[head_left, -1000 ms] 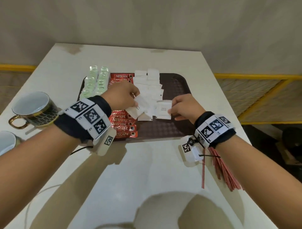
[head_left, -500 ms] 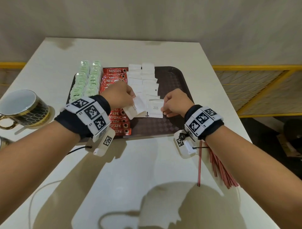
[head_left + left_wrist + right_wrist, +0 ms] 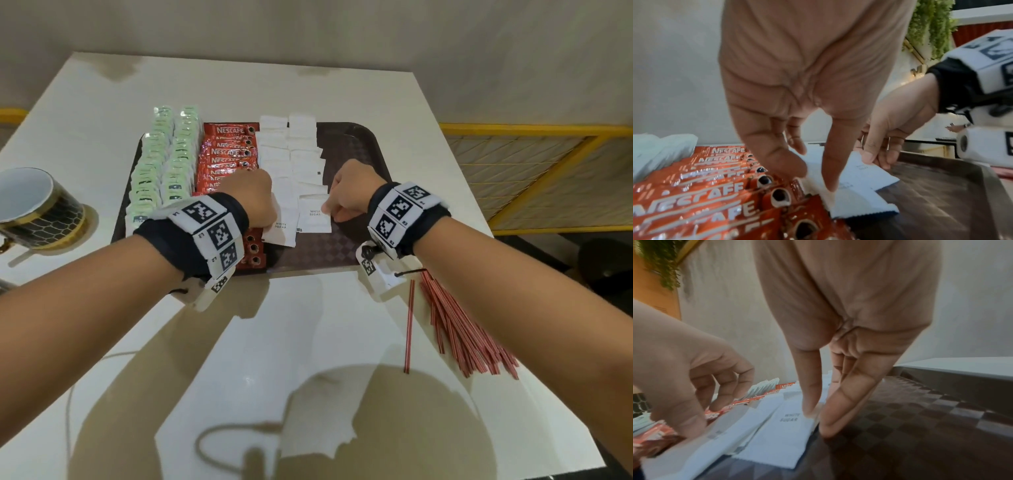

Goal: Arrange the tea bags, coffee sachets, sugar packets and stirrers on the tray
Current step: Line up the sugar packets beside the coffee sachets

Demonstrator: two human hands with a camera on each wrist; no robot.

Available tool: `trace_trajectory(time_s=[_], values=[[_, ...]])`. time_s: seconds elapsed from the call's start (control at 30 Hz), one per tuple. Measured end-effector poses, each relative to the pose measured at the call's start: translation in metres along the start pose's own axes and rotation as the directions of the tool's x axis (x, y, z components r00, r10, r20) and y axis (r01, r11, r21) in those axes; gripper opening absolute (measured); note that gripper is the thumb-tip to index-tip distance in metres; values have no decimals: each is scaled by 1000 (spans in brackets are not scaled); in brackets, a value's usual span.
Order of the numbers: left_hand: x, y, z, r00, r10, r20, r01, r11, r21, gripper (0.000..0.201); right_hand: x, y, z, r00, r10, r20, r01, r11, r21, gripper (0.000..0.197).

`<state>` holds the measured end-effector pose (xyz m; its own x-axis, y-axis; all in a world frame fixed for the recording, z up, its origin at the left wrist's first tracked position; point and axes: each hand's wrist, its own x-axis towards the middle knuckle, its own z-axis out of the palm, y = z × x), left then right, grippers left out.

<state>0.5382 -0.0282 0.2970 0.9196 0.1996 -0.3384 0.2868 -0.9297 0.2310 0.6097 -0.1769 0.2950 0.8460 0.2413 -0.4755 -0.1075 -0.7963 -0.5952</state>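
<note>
While the brown tray (image 3: 359, 144) carries two columns of green tea bags (image 3: 161, 164), a column of red Nescafé coffee sachets (image 3: 226, 150) and overlapping white sugar packets (image 3: 291, 150), both hands work at the near end of the sugar rows. The left hand (image 3: 251, 198) has thumb and forefinger pressed down on the nearest left-hand white sugar packet (image 3: 855, 196), which partly overlaps the sachets beside it — whether it is pinched or only pressed flat I cannot tell. The right hand (image 3: 349, 192) pinches the right edge of the neighbouring white sugar packet (image 3: 781, 439) between thumb and forefinger, the packet lying on the tray. The red stirrers (image 3: 459, 329) lie off the tray, fanned on the white table (image 3: 308, 342) near the right forearm. A black-and-gold mug (image 3: 37, 209) stands left of the tray.
</note>
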Motion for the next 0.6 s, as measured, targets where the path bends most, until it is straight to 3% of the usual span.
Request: trace_trajectory(time_s=[0.13, 0.27, 0.4, 0.6], values=[[2, -1, 3, 994, 108, 6, -108, 992, 72, 56, 1, -3, -3, 999, 27, 39, -27, 1000, 2, 32], [2, -1, 6, 975, 212, 67, -220, 962, 162, 65, 5, -4, -4, 998, 40, 40, -39, 999, -18, 31], [4, 0, 9, 973, 215, 88, -228, 952, 206, 65, 10, -5, -5, 998, 32, 47, -31, 999, -28, 29], [10, -2, 6, 981, 188, 39, -192, 962, 194, 76, 22, -5, -6, 999, -1, -46, 0, 1000, -24, 26]])
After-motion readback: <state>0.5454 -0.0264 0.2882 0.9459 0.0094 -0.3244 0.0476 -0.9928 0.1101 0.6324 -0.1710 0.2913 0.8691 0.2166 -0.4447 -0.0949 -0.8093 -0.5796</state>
